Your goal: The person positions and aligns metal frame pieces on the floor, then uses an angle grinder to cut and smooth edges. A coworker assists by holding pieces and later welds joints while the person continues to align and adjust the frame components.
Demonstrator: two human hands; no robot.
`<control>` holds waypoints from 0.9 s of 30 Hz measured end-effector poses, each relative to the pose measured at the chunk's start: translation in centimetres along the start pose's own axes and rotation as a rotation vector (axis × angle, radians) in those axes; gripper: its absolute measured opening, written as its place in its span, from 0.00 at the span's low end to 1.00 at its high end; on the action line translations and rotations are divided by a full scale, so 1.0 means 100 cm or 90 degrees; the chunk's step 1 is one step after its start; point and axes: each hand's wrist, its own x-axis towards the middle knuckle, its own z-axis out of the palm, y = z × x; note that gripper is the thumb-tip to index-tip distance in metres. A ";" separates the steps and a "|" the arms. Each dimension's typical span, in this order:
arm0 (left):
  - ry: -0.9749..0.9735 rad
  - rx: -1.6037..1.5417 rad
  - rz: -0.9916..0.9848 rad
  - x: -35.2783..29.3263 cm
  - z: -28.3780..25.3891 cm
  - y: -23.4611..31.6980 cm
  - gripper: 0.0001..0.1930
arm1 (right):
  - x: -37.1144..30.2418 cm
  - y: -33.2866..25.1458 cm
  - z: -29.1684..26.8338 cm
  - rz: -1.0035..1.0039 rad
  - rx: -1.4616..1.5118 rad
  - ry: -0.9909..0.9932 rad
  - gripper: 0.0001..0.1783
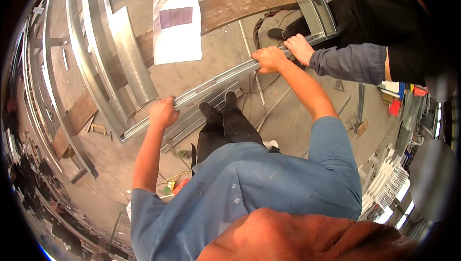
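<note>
A long silver metal profile (211, 86) runs slantwise in front of me, from the lower left up to the right. Near its left end my left hand (163, 113) is closed round it. Farther along, my right hand (270, 60) grips the same profile, fingers curled over its edge. Just beyond that, a co-worker's hand (298, 49) in a dark grey sleeve rests on the profile. At the right end it meets other metal bars (314, 8), which look like a frame corner; how they join cannot be made out.
Several long metal profiles (91, 35) lie at the left. A white sheet (177, 49) with a dark printed block lies beyond my bar, beside a brown board (245, 2). Metal lengths (189, 121) lie by my shoes. The co-worker (379, 20) stands at the right; cables cross the floor.
</note>
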 end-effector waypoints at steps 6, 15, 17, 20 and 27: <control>-0.013 0.002 -0.027 -0.005 -0.010 0.010 0.18 | -0.001 -0.002 -0.002 0.001 -0.005 -0.009 0.25; 0.013 0.001 -0.043 -0.007 -0.008 0.010 0.16 | 0.001 -0.003 -0.008 -0.006 -0.017 -0.009 0.25; 0.013 0.000 -0.051 -0.006 -0.006 0.010 0.16 | 0.000 -0.002 -0.004 -0.012 -0.019 -0.008 0.25; -0.020 0.013 -0.045 -0.010 -0.007 0.007 0.16 | -0.002 -0.002 -0.002 -0.024 -0.021 0.014 0.25; 0.011 0.008 -0.065 -0.014 -0.006 0.009 0.14 | -0.003 -0.010 -0.006 -0.018 -0.048 0.010 0.26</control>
